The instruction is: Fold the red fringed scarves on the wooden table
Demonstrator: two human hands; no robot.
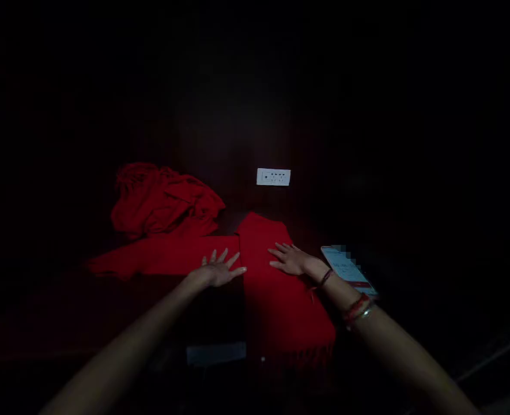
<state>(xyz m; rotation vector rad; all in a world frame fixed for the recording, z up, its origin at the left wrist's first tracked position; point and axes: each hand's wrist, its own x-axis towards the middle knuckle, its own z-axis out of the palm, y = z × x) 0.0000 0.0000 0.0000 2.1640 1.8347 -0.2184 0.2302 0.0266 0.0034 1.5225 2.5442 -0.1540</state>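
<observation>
A red fringed scarf lies on a dark surface in an L shape: one arm runs left, the other runs toward me and ends in a fringe. My left hand rests flat on it near the corner, fingers spread. My right hand lies flat on the near arm, fingers stretched out, with red bangles and a dark thread on the wrist. Neither hand holds anything.
A crumpled heap of red cloth sits behind the scarf at the left. A white socket plate is on the dark wall behind. A phone-like card lies right of my right wrist. The room is very dark.
</observation>
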